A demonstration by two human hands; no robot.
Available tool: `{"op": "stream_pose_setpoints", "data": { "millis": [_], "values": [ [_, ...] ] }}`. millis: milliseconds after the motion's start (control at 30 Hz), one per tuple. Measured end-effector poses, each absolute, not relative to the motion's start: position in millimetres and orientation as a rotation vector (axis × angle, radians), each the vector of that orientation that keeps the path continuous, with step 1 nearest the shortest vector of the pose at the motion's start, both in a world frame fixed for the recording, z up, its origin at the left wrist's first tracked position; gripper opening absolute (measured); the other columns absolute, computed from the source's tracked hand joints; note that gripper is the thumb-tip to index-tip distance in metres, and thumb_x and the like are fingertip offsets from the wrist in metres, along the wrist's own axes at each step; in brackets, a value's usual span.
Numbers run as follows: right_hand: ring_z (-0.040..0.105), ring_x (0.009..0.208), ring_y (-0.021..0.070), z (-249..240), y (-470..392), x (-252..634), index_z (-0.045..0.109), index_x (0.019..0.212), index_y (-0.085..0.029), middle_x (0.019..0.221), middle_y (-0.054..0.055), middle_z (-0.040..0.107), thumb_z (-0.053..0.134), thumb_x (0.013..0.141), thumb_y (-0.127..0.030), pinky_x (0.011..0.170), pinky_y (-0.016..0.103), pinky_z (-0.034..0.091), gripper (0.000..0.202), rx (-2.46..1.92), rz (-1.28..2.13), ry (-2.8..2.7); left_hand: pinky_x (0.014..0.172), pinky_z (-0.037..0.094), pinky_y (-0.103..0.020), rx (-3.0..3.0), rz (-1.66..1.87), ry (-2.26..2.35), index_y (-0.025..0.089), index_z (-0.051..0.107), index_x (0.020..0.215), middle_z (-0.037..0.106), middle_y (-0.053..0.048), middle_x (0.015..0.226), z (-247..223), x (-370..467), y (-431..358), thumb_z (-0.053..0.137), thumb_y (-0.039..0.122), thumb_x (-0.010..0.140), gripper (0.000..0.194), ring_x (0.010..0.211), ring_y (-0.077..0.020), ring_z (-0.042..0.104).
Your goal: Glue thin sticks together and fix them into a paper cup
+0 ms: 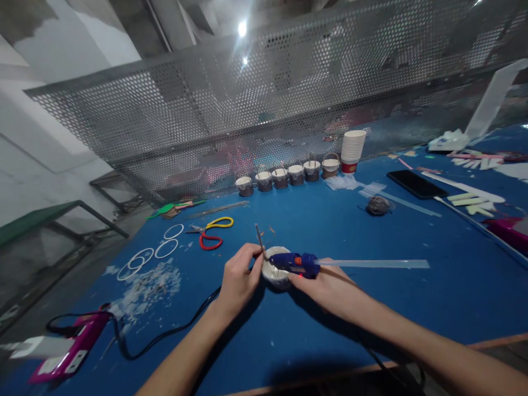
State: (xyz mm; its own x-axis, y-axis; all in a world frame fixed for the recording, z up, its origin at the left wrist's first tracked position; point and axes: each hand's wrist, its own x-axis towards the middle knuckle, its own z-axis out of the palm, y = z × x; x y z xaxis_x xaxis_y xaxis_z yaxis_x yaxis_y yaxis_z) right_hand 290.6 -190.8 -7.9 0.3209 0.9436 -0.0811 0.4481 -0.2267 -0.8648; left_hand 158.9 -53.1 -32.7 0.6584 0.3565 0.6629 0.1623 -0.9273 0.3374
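My left hand (pixel 240 275) is closed in a pinch on a thin brown strip (pixel 259 235) that stands up at the left rim of a small cup (pixel 277 282). The cup has a pale inside and a greyish outside. In my right hand (pixel 330 289) is a blue glue gun (pixel 303 265), its nozzle pointing left over the cup and close to the strip. A long clear glue stick (pixel 379 264) juts out of its back. The grip of the gun is mostly hidden by my fingers.
Several similar cups (pixel 280 179) line the back beside stacked paper cups (pixel 353 148). Scissors (pixel 212 234) and white rings (pixel 166 248) lie left, near a pink power strip (pixel 80 344) and black cord (pixel 165 334). Grey yarn (pixel 378 205) and a phone (pixel 416 183) are right.
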Motion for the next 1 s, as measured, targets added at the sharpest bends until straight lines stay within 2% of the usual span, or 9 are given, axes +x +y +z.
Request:
{"op": "stream_pose_setpoints", "data": {
  "millis": [400, 667, 1000],
  "values": [
    [0.040, 0.048, 0.0091, -19.1, -190.1, 292.4, 0.052, 0.063, -0.018, 0.054, -0.004, 0.046, 0.043, 0.079, -0.025, 0.048, 0.021, 0.026, 0.020, -1.844, 0.720, -1.323, 0.063, 0.046, -0.021, 2.632, 1.131, 0.419, 0.016, 0.055, 0.079, 0.063, -0.003, 0.074, -31.1, 159.7, -53.9, 0.049, 0.013, 0.083, 0.008, 0.067, -0.0116, 0.060],
    [0.037, 0.044, 0.0083, -20.7, -183.2, 289.7, 0.050, 0.062, -0.019, 0.051, -0.005, 0.042, 0.041, 0.079, -0.024, 0.045, 0.021, 0.024, 0.020, -1.839, 0.719, -1.338, 0.064, 0.047, -0.022, 2.623, 1.124, 0.442, 0.017, 0.056, 0.079, 0.063, -0.003, 0.074, -31.8, 159.3, -53.4, 0.048, 0.014, 0.083, 0.009, 0.068, -0.0122, 0.060],
    [0.047, 0.055, 0.0110, -26.0, -183.4, 293.3, 0.059, 0.072, -0.019, 0.062, -0.002, 0.056, 0.042, 0.080, -0.024, 0.052, 0.021, 0.030, 0.020, -1.797, 0.683, -1.385, 0.065, 0.046, -0.022, 2.620, 1.119, 0.427, 0.016, 0.055, 0.080, 0.063, -0.003, 0.076, -32.0, 159.5, -53.1, 0.048, 0.013, 0.083, 0.008, 0.070, -0.0122, 0.060]
  ]
}}
